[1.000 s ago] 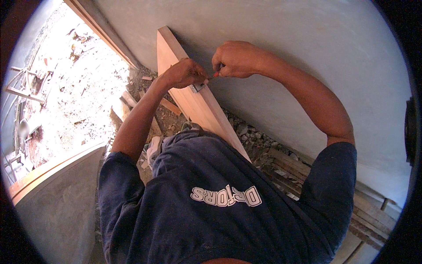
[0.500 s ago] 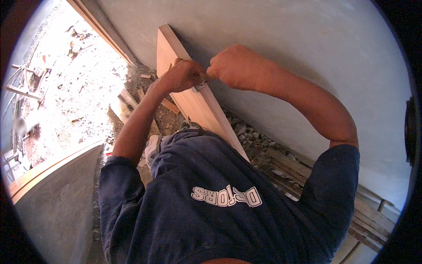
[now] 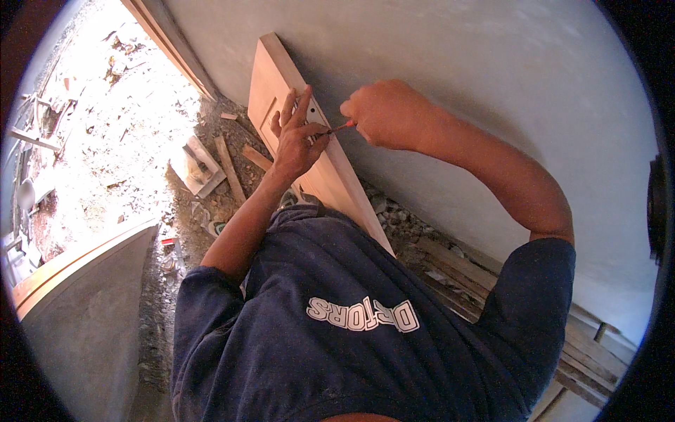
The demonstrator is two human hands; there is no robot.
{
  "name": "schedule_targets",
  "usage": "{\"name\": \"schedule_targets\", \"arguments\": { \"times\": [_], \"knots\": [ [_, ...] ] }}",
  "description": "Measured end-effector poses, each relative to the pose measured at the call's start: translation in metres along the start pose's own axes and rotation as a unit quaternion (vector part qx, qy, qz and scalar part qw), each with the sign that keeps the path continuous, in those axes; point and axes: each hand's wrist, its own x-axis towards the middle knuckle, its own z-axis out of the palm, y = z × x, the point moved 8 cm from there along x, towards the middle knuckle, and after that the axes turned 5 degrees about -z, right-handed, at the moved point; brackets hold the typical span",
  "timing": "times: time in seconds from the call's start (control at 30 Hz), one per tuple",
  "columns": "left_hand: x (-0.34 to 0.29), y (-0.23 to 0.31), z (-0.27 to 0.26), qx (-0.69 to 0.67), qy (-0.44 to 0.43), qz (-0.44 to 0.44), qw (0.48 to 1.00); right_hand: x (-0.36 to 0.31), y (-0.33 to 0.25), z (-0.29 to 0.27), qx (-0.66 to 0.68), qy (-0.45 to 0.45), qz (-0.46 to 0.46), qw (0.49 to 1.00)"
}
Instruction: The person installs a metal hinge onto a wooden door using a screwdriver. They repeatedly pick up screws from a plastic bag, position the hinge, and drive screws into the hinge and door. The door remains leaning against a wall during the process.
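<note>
A wooden door panel (image 3: 344, 190) leans on its edge against the wall, in front of my body. My right hand (image 3: 390, 116) is closed around the red-orange handle of a screwdriver (image 3: 342, 127), whose thin shaft points left toward the panel's edge. At the shaft's tip, the thumb and forefinger of my left hand (image 3: 299, 144) pinch together; whatever small piece they hold is hidden. The other left fingers stretch out over the panel. Beside them, a dark round hole (image 3: 313, 110) shows in the panel's narrow edge, and metal fittings there are mostly covered by my fingers.
A grey plastered wall (image 3: 492, 77) rises behind the panel. Wood offcuts (image 3: 228, 169) and rubble (image 3: 394, 221) lie on the ground. Long planks (image 3: 457, 271) rest along the wall at right. At lower left stands a grey partition with a wooden edge (image 3: 84, 264).
My left hand has turned and its fingers have spread over the panel. My right hand has shifted slightly right and down, and the screwdriver shaft now shows between the hands.
</note>
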Motion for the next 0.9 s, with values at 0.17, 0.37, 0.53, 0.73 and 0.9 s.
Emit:
{"name": "schedule_targets", "arguments": {
  "times": [0.17, 0.37, 0.53, 0.73, 0.9],
  "knots": [
    [-0.004, -0.005, -0.001, 0.007, 0.032, -0.013, 0.999, 0.005, -0.01, -0.009, -0.028, -0.004, -0.033, 0.999],
    [-0.008, -0.004, -0.004, -0.013, 0.059, -0.018, 0.998, 0.004, -0.045, -0.012, -0.142, 0.032, -0.139, 0.98],
    [-0.008, 0.001, -0.007, -0.02, 0.066, -0.003, 0.998, 0.003, -0.05, -0.013, -0.175, 0.056, -0.177, 0.967],
    [-0.008, -0.001, -0.003, -0.031, 0.068, -0.004, 0.997, 0.013, -0.037, -0.009, -0.15, 0.033, -0.126, 0.98],
    [-0.008, -0.004, -0.001, -0.049, 0.068, -0.017, 0.996, 0.01, -0.038, -0.009, -0.149, 0.021, -0.13, 0.98]
  ]
}}
